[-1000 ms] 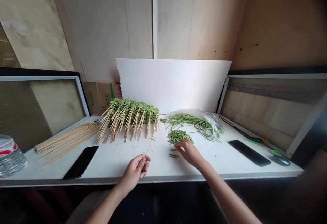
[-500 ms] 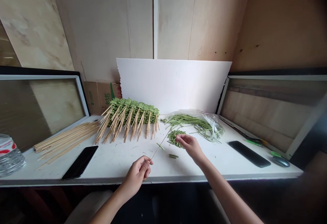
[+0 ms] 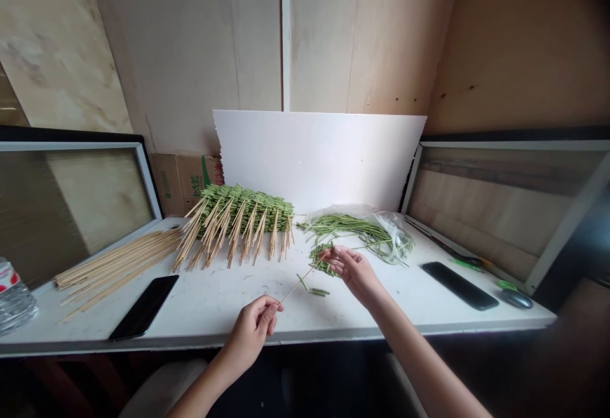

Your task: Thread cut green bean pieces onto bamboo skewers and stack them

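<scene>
My left hand [image 3: 255,326] is closed around the lower end of a thin bamboo skewer [image 3: 291,292], which slants up to the right. One cut piece of green bean [image 3: 302,282] is threaded crosswise partway along it. At the skewer's upper end, my right hand [image 3: 355,273] pinches another short bean piece [image 3: 332,246], partly hidden by the fingers. Behind and below these fingers lies a small pile of cut bean pieces [image 3: 315,254]. A few loose pieces [image 3: 319,291] rest on the white table just in front of the pile.
Bean-loaded skewers [image 3: 252,205] are stacked at the back left, sticks toward me. Bare skewers [image 3: 119,256], a black phone [image 3: 145,307] and a water bottle [image 3: 14,297] lie left. Long beans in a clear bag [image 3: 352,226], a dark phone [image 3: 460,286] and a mouse [image 3: 517,298] are right.
My right hand has moved from the pile to the skewer's upper end with a bean piece in its fingers. The left hand stays nearly in place. The view has shifted slightly.
</scene>
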`<act>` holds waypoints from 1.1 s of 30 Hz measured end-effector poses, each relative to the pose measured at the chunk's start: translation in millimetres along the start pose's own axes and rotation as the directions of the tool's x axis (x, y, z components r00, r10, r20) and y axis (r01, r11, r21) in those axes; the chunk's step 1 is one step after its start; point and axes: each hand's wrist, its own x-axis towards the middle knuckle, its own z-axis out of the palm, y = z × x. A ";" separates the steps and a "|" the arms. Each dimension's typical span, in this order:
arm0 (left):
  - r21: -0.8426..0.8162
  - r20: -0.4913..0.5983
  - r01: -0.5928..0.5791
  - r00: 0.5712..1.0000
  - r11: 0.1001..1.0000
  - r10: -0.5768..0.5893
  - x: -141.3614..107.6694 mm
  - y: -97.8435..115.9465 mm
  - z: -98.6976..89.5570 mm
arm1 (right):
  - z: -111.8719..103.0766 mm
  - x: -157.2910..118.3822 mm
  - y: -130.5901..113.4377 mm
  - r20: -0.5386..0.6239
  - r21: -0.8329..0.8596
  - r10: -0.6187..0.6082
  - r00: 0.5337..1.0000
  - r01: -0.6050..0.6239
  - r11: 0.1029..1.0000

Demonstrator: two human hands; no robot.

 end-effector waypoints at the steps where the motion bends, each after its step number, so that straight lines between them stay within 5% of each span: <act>1: 0.001 0.000 0.000 1.000 1.000 0.000 0.0 -0.1 0.1 | 0.4 -0.6 -0.7 0.001 0.002 0.001 1.000 -0.001 1.000; 13: 0.058 -0.004 -0.002 1.000 0.998 0.003 0.9 -6.6 -3.8 | -3.1 -1.1 -3.8 0.014 -0.071 -0.030 0.999 0.031 0.997; 24: 0.297 -0.079 -0.090 0.990 0.951 0.119 1.3 -10.2 -15.4 | -11.2 -2.3 -6.9 0.085 -0.313 -0.042 0.995 0.067 0.947; 33: 0.349 -0.106 -0.105 0.983 0.931 0.150 2.4 -15.9 -19.0 | -2.3 -5.4 1.9 0.082 -0.301 -0.062 0.995 0.084 0.950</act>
